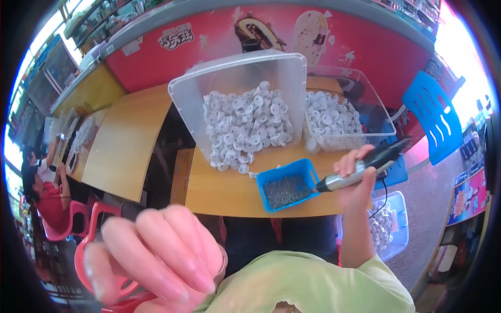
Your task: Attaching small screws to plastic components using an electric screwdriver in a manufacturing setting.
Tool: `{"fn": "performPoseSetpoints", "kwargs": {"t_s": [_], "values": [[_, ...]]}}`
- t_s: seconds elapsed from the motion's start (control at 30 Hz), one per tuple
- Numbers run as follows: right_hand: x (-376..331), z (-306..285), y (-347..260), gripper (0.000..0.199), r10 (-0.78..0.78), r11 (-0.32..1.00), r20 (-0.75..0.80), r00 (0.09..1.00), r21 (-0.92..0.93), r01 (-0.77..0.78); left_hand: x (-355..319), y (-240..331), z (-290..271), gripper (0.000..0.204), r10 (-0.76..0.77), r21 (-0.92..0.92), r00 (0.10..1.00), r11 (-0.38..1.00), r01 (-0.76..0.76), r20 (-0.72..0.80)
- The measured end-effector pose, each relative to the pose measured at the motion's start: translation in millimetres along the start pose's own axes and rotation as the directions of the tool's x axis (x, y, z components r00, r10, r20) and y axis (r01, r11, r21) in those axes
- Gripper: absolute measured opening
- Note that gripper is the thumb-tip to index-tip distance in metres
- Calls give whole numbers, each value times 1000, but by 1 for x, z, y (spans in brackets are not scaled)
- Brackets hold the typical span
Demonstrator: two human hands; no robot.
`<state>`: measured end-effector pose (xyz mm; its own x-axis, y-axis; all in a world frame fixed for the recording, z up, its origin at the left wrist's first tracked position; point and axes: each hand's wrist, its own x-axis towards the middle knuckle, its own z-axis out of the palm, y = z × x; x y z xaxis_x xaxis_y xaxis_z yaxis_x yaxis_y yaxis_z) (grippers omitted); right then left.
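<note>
My right hand [359, 192] grips a silver and black electric screwdriver [336, 182], whose cord hangs behind it. The screwdriver's tip points left, by the right edge of a small blue tray [300, 203]. Many small grey metal pieces [285, 191], like screws, lie in that tray. Large in the lower left, my left hand [156, 250] is raised close, its fingers curled in; whatever they hold, if anything, is hidden. Round white plastic parts [248, 120] spill toward the table's near side from a big translucent bin [229, 73] tipped on its side.
A second clear bin [380, 107] of white parts stands at the back right of the wooden table [224, 195]. Below to the right is another blue-tinted bin [401, 229]. A blue chair [433, 117] stands right; red chairs [94, 229] and a seated person [52, 201] are left.
</note>
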<state>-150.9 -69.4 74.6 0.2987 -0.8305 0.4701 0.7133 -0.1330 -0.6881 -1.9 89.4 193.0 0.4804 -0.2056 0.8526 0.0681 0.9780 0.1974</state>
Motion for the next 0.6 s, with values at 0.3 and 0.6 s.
{"fn": "performPoseSetpoints", "kwargs": {"t_s": [0.3, 0.6], "values": [[28, 63, -77, 49, -335, 813, 41, 941, 517, 267, -11, -12, 17, 12, -146, 19, 985, 989, 145, 94], [34, 26, -14, 21, -302, 948, -137, 943, 58, 312, -24, -36, 27, 12, -257, -36, 925, 960, 278, 279]]}}
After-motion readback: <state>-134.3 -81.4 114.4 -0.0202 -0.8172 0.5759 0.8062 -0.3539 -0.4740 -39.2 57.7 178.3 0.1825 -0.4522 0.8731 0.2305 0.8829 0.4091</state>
